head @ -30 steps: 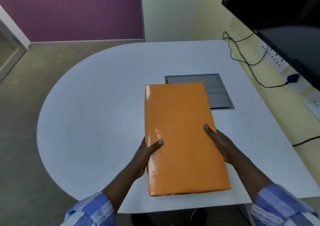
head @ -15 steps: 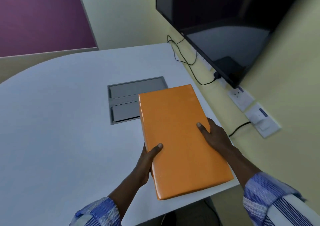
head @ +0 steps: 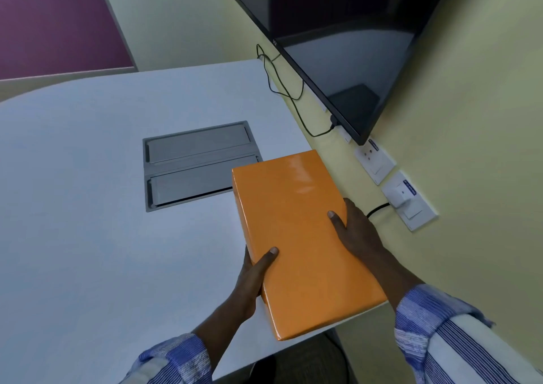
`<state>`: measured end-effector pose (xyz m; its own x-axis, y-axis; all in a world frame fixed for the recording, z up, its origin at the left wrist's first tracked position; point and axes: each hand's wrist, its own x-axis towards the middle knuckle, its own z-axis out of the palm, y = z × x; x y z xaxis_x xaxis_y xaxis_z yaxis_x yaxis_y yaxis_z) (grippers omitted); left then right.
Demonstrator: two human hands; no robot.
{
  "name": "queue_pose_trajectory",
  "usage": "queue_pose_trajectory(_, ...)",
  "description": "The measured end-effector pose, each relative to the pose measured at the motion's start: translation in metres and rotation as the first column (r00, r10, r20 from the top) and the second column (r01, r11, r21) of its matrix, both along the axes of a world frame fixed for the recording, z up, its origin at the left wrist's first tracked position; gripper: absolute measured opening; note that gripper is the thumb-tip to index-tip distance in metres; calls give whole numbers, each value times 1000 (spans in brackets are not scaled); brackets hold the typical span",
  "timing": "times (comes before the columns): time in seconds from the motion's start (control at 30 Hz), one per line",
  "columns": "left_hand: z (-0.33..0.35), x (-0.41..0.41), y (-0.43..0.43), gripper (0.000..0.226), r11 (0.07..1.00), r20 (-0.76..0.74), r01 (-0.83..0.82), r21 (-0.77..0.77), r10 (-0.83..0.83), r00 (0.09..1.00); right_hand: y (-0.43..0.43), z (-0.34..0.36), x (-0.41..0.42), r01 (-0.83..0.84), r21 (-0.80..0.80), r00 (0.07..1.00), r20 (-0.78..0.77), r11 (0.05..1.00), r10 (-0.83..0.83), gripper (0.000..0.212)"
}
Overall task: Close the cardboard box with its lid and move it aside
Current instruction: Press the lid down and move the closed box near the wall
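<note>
A pale tabletop with a rounded far-left edge is seen to fill the left and middle of the view. A grey recessed panel with two flaps is set flush into the tabletop, left of centre; its near-right corner is overlapped by the box.

The left hand is observed at the box's left long side, the thumb laid on the top face and the fingers curled under and out of sight. A blue-and-white striped sleeve is noted at the left forearm.

The orange box, glossy and closed with its lid on, is located at the right edge of the tabletop, close to the wall, its near-right corner projecting past the tabletop's edge. Whether its underside rests on the tabletop or is held just clear cannot be told.

The right hand is found at the box's right long side, the thumb pressed on the top face and the remaining fingers wrapped down the side. The box is thus clasped between both hands.

Farther right, a dark wall-mounted screen is recorded above the tabletop, with a black cable hanging below it. Two white wall sockets are fixed to the yellow wall, just beside the box's right side.
</note>
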<state>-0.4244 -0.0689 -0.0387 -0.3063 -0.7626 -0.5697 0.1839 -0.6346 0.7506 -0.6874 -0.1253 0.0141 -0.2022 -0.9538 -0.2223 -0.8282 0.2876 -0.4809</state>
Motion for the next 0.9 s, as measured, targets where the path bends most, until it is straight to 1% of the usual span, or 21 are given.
queue_pose_trajectory(0.13, 5, -7, -5, 104, 1000, 29, 16, -20, -16, 999, -1, -4, 0, -37, -82, 993, -114, 996, 27, 72)
queue_pose_trajectory(0.23, 7, -16, -6, 105, 1000, 58, 16, -10, -15, 998, -2, -5, 11, -113, -152, 971, -228, 982, 76, 77)
queue_pose_trajectory(0.33, 7, -24, -6, 101, 999, 91, 27, 21, -29, 995, 0, -5, 33, -213, -164, 938, -312, 963, 154, 80)
queue_pose_trajectory(0.47, 5, -31, -10, 96, 996, 107, 74, 52, -80, 991, 13, -16, 61, -292, -124, 921, -305, 948, 244, 83)
queue_pose_trajectory(0.63, 3, -35, -13, 94, 992, 118, 105, 75, -113, 987, 20, -22, 64, -281, -89, 910, -341, 956, 236, 82)
queue_pose_trajectory(0.8, 4, -31, -18, 102, 983, 123, 170, 69, -177, 976, 20, -16, 65, -274, -47, 904, -353, 961, 241, 81)
queue_pose_trajectory(0.9, 8, -19, -21, 113, 970, 157, 234, 65, -241, 958, 21, -11, 72, -242, -61, 926, -312, 968, 212, 83)
